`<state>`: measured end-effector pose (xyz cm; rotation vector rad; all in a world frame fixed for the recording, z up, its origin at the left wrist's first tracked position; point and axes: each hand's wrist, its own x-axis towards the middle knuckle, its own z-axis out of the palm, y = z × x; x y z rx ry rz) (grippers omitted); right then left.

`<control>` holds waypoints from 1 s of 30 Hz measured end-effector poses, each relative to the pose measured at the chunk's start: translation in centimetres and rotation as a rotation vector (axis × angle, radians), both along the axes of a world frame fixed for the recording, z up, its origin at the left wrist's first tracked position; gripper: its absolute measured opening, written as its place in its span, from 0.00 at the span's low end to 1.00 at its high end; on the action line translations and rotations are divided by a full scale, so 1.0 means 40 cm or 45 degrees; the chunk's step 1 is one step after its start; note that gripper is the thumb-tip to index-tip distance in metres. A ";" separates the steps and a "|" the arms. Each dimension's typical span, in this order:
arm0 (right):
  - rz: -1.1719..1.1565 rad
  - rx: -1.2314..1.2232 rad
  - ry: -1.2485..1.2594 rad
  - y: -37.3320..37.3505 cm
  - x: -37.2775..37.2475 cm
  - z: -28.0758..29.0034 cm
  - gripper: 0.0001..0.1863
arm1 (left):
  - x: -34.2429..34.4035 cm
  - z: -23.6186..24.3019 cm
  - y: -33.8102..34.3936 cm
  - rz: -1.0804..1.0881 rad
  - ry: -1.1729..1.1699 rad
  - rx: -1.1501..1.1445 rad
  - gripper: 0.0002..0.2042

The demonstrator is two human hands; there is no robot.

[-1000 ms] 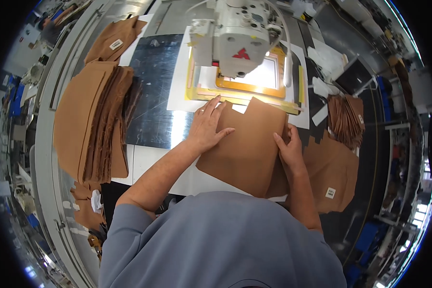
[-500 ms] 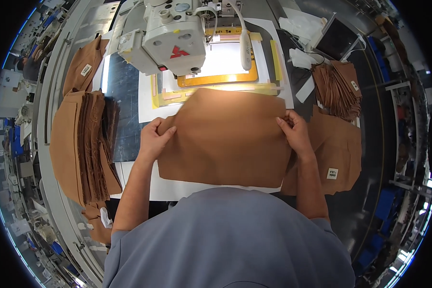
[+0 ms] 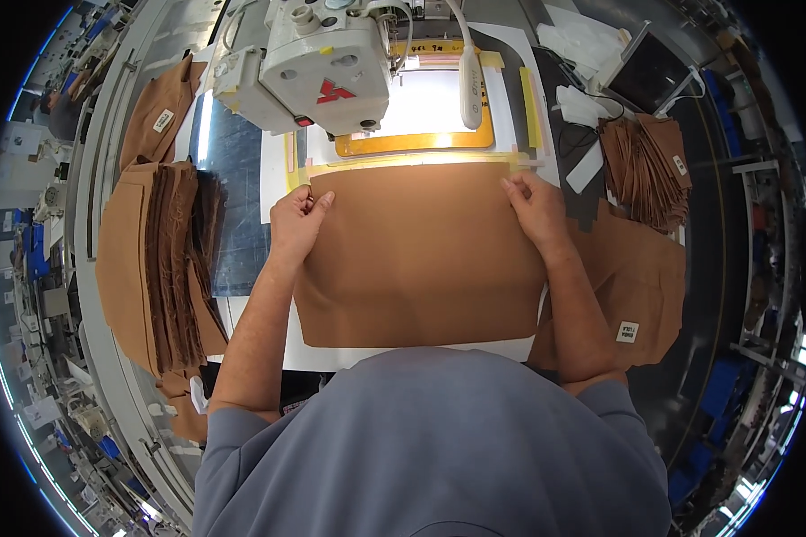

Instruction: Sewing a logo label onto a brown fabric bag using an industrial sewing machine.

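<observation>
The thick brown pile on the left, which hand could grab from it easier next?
Probably the left hand: it is nearer the pile, while the right hand is across the brown cloth. Both appear to pinch its edges, though.

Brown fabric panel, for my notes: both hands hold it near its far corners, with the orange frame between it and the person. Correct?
Not quite: the head view shows the orange frame beyond the brown fabric panel. The left hand and right hand hold the panel near its far corners.
</observation>
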<state>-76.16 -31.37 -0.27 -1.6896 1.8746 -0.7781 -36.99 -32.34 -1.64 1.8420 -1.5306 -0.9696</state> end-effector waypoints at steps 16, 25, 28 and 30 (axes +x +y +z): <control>-0.065 0.003 0.215 -0.200 -0.008 -0.018 0.10 | -0.044 0.015 -0.203 0.076 -0.449 -0.065 0.11; -0.040 -0.085 0.291 -0.435 -0.025 -0.060 0.12 | 0.045 -0.171 -0.399 -0.174 -0.171 -0.809 0.12; -0.028 -0.153 0.354 -0.523 -0.041 -0.075 0.12 | 0.086 -0.187 -0.474 -0.182 -0.193 -0.717 0.12; -0.049 -0.130 0.390 -0.585 -0.043 -0.068 0.12 | 0.142 -0.184 -0.455 -0.182 -0.218 -0.650 0.13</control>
